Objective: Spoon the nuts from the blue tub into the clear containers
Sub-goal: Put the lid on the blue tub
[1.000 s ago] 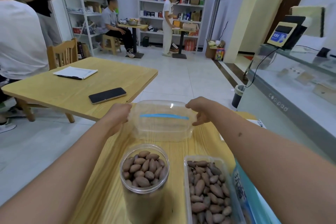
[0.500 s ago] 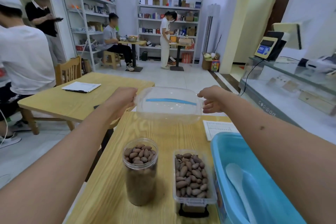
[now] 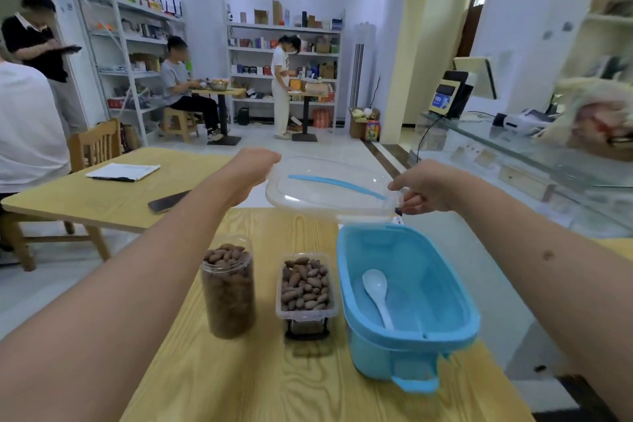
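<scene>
Both hands, the left hand (image 3: 255, 166) and right hand (image 3: 423, 190), have fingers clamped on the light, flexible clear lid (image 3: 329, 187), best held by its ends, above the blue tub (image 3: 407, 301) at four o'clock on the desk (image 3: 239, 380).

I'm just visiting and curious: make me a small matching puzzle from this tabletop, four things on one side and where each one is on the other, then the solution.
Things:
1. clear lid
2. white spoon
3. round jar
4. phone

Places:
A. inside the blue tub
B. on the far table
C. held up by both hands
D. left of the rectangular container

Pairs: 1-C, 2-A, 3-D, 4-B
</scene>
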